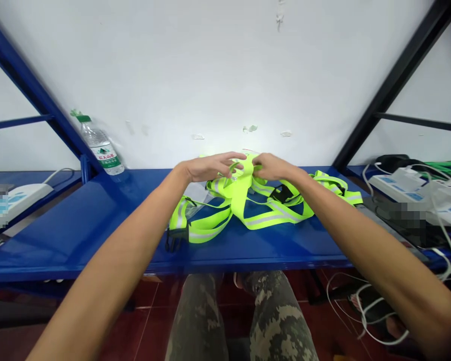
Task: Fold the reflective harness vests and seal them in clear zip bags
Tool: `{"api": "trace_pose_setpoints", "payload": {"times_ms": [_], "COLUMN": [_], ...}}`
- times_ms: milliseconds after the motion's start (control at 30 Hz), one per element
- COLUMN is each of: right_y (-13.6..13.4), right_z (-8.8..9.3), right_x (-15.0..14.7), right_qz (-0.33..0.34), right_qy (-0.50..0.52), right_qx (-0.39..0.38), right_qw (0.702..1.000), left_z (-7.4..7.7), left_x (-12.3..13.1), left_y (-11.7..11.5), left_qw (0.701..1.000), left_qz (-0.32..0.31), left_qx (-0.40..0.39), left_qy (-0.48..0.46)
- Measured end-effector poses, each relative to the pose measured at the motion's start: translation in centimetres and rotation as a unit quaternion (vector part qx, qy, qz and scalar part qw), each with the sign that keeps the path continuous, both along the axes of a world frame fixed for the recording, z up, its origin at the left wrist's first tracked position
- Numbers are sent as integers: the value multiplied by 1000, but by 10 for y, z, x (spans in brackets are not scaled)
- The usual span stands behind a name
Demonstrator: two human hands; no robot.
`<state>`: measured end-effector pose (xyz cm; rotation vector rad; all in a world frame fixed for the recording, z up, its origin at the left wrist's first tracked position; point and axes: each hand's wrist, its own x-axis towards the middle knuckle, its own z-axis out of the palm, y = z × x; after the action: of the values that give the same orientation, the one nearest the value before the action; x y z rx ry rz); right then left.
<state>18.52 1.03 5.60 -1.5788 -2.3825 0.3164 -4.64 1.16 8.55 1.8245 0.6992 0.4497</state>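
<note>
A neon-yellow reflective strap vest [239, 198] with silver stripes lies in a loose heap on the blue shelf [108, 220]. Its middle part is raised near the wall. On the left of the heap, my left hand [214, 166] has its fingers apart, reaching over the raised straps. My right hand [268, 167] is closed on the vest's upper part from the other side, its fingertips partly hidden. A black buckle [177, 236] hangs at the left front end of the vest, and another black buckle [281, 193] shows below my right hand.
A water bottle [104, 150] leans against the wall at the back left. Power strips [417, 188] with white cables and a dark flat device [394, 220] are on the right. Another power strip [18, 200] lies at the far left. Slanted metal posts [391, 85] flank the shelf.
</note>
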Motion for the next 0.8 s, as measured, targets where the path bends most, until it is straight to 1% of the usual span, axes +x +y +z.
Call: {"api": "trace_pose_setpoints", "payload": {"times_ms": [33, 67, 100, 167, 233, 300, 400, 433, 467, 500, 567, 633, 667, 733, 800], "right_y": [-1, -2, -3, -6, -9, -14, -21, -23, -25, -26, -27, -25, -24, -23, -24], "right_z": [6, 12, 17, 27, 34, 41, 52, 55, 59, 62, 67, 70, 71, 72, 74], "right_x": [2, 4, 5, 4, 4, 6, 17, 21, 25, 28, 30, 30, 29, 28, 30], "right_qz": [-7, -7, -4, 4, 0, -13, -19, -11, 1, 15, 39, 46, 45, 32, 7], "right_qy": [28, 55, 79, 122, 165, 207, 254, 267, 280, 294, 319, 339, 347, 348, 328], "right_qx": [49, 91, 121, 143, 130, 103, 45, 19, -10, -37, -71, -69, -58, -27, 4], "right_qw": [998, 994, 989, 982, 978, 973, 966, 963, 960, 955, 944, 937, 935, 936, 945], "left_z": [1, 1, 0, -4, -6, -4, 7, 11, 15, 17, 19, 16, 15, 12, 11], "left_x": [-1, -1, 1, 10, 20, 27, 28, 27, 27, 26, 28, 31, 34, 37, 39], "left_y": [0, 2, 3, 8, 12, 16, 20, 21, 21, 20, 17, 14, 12, 12, 13], "left_qw": [999, 999, 999, 999, 998, 995, 990, 988, 988, 989, 990, 988, 988, 990, 992], "left_qz": [-14, -8, 9, 38, 23, 10, 39, 46, 39, 18, -46, -106, -118, -99, -60], "left_qx": [-33, -46, -42, -13, 17, 48, 105, 116, 118, 107, 49, -33, -69, -102, -96], "left_qy": [4, 4, 5, 23, 59, 84, 89, 90, 94, 102, 122, 103, 72, -6, -57]}}
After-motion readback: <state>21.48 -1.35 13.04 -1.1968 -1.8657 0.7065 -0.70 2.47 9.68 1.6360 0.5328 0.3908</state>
